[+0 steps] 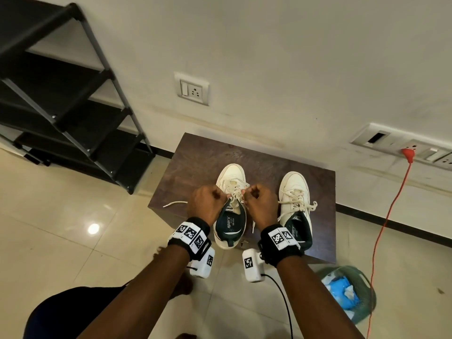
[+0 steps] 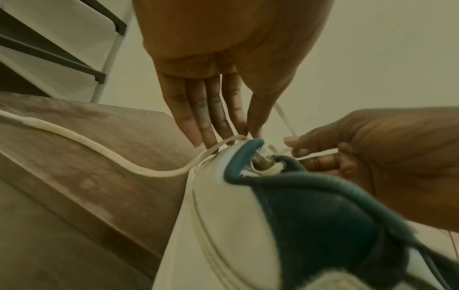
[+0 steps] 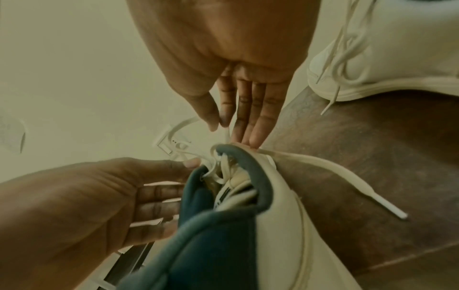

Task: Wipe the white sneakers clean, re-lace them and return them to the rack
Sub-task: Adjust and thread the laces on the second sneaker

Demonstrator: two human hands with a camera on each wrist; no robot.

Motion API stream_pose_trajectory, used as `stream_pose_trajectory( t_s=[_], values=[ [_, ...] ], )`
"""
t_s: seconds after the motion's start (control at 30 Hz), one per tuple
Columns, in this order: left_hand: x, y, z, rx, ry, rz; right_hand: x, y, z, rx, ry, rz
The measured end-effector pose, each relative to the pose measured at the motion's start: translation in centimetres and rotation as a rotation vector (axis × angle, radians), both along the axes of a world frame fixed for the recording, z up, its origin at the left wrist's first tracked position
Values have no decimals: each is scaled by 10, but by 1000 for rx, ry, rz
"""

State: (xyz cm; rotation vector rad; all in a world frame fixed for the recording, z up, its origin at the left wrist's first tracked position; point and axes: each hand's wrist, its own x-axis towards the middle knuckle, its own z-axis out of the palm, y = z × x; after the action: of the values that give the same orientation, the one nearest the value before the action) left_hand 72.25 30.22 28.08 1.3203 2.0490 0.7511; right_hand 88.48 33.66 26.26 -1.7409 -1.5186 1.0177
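Note:
Two white sneakers with dark green lining stand on a brown wooden table (image 1: 195,155). Both my hands work over the left sneaker (image 1: 231,231) at its top eyelets. My left hand (image 1: 226,195) pinches a strand of its cream lace (image 2: 124,162) between thumb and forefinger (image 2: 242,125). My right hand (image 1: 244,193) pinches the other strand between thumb (image 3: 211,121) and forefinger. One lace end (image 1: 175,203) trails left over the table; the other end (image 3: 372,200) lies on the wood. The right sneaker (image 1: 294,192) stands beside it, laced, with its bow loose.
A black shoe rack (image 1: 73,106) stands against the wall at the left. On the floor at the right is a green basket (image 1: 367,302) with blue cloth. A red cord (image 1: 391,204) hangs from a wall socket. Cream floor tiles surround the table.

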Motion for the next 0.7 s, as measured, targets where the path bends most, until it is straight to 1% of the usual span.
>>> stream_pose_trajectory(
  t_s=[0.1, 0.2, 0.3, 0.37, 0.47, 0.53, 0.57, 0.6, 0.7],
  values=[
    [1, -3, 0, 46, 38, -121, -2, -2, -3, -26, -31, 115],
    [-2, 0, 1, 37, 81, -209, -3, 0, 1, -19, -61, 151],
    [-1, 3, 4, 22, 252, -320, -6, 5, 2, 38, -183, 198],
    [0, 6, 7, 22, 336, -355, -7, 5, 2, 109, -245, 227],
    [2, 10, 10, 43, 429, -429, -5, 0, 1, 198, -294, 256],
    [5, 10, 11, 5, 513, -496, -3, -6, -2, 192, -270, 251],
    [6, 11, 11, -5, 501, -494, -2, -7, -3, 161, -240, 233],
    [4, 11, 9, -14, 450, -475, -1, -7, -3, 117, -201, 204],
    [-3, 12, 11, 12, 194, -405, 2, -3, -4, 45, -123, 171]
  ],
)
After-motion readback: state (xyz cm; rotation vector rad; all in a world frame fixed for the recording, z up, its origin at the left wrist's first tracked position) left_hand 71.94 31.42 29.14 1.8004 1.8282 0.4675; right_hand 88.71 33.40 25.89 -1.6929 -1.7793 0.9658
